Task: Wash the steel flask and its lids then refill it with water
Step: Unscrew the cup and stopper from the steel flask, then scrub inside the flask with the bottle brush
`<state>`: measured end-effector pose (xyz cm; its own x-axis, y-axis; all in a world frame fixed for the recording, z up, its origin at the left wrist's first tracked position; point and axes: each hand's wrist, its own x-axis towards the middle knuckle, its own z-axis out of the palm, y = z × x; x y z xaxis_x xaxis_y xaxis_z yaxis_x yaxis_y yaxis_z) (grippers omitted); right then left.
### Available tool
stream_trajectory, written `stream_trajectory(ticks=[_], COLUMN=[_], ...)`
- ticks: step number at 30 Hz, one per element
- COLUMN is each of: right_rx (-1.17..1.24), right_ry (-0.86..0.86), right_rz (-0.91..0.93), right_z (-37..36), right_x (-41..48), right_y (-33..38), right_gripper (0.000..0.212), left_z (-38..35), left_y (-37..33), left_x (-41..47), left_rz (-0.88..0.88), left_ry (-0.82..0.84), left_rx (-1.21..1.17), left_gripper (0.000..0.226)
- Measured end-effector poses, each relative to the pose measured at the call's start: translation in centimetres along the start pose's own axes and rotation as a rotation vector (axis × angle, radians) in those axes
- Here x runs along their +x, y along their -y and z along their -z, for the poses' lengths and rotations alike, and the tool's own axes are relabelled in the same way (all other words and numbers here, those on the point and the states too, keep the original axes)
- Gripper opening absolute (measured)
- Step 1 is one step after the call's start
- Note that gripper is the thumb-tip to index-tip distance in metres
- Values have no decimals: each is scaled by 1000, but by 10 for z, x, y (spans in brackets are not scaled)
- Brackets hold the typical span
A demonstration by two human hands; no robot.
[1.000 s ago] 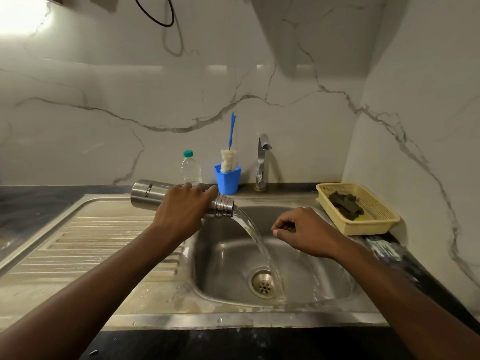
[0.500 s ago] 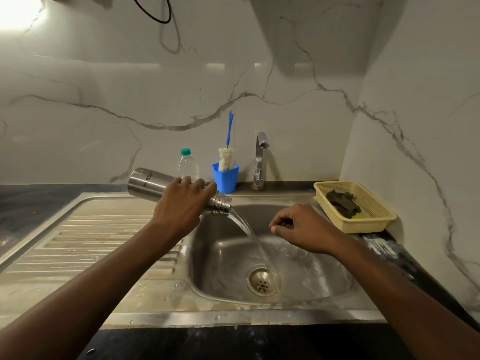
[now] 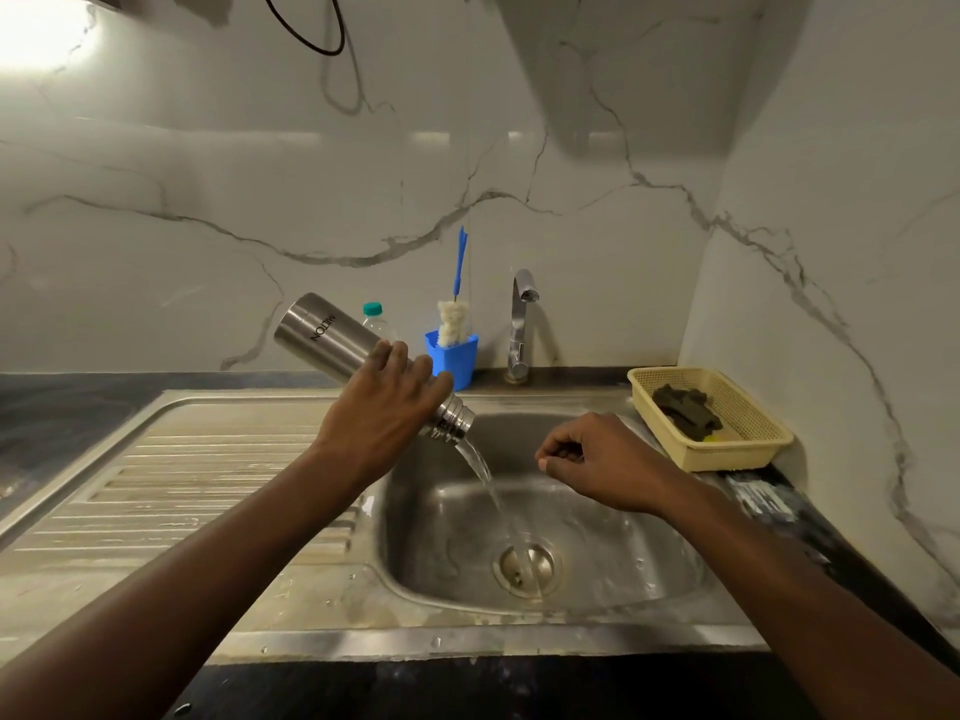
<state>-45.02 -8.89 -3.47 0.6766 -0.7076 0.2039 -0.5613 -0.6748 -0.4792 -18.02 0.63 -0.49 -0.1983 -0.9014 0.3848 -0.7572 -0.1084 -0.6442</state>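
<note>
Fingers [image 3: 400, 356] of the left hand [image 3: 384, 413] wrapped round the steel flask [image 3: 322, 330], tipped mouth-down over the sink [image 3: 571, 636] — water [image 3: 488, 485] streaming to its drain [image 3: 527, 569]. Right hand [image 3: 608, 459] curled above the sink; holding anything? Can't tell. Just emptying, I'd say — washing, lids, refill all ahead.

Left arm is extending from the lower left, forearm crossing the left rim of the sink [image 3: 415, 517]. Left hand [image 3: 387, 407] is gripping the steel flask [image 3: 332, 335] from above, fingers wrapping over its body near the neck, wrist bending so the mouth is tipping down over the sink's back-left part. Right arm is extending from the lower right. Right hand [image 3: 597, 459] is hovering palm-down over the sink's right half, fingers curling in toward the thumb; can't tell if anything's inside.
</note>
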Motion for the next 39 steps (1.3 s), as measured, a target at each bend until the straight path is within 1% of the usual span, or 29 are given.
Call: stream_trajectory(ticks=[5,10,12,15,19,23,26,29,34,36,38,39], right_rx=[6,4,11,20,26,3,0,36,18,26,59,104], right_ry=[-5,-11,-17,-47,-125,-219,-318,-367,-268,-231,-188,-167], right_rz=[2,5,-1,-5,-11,4,-19,-20,13,6,-52,-108], right_z=[3,5,7,15,32,53,71,84,75,64,52,46], right_x=[1,-2,-2,-1,1,10,22,36,83,107,134,150], right_y=[2,1,2,3,8,17,28,43,73,85,94,98], right_gripper=[13,13,13,9,8,9,11,11,14,12,15,21], left_z=[4,3,3,9,20,31,30,15,-19,-34,-47,-53], left_y=[-6,-10,-10,-11,-17,-27,-37,-48,-63,-66,-67,-65], left_x=[3,4,6,11,16,17,17,13,0,-3,-4,-4], left_rz=[-57,-89,-90,-46,79,276,374,486,703,759,783,794], left_ry=[-26,-19,-29,-99,-190,-270,-267,-193,-133,-122,-98,-89], left_rx=[48,28,-25,-193,-419,-742,-890,-1077,-1395,-1486,-1564,-1608], left_gripper=[57,66,71,70,64,70,73,74,81,78,74,72])
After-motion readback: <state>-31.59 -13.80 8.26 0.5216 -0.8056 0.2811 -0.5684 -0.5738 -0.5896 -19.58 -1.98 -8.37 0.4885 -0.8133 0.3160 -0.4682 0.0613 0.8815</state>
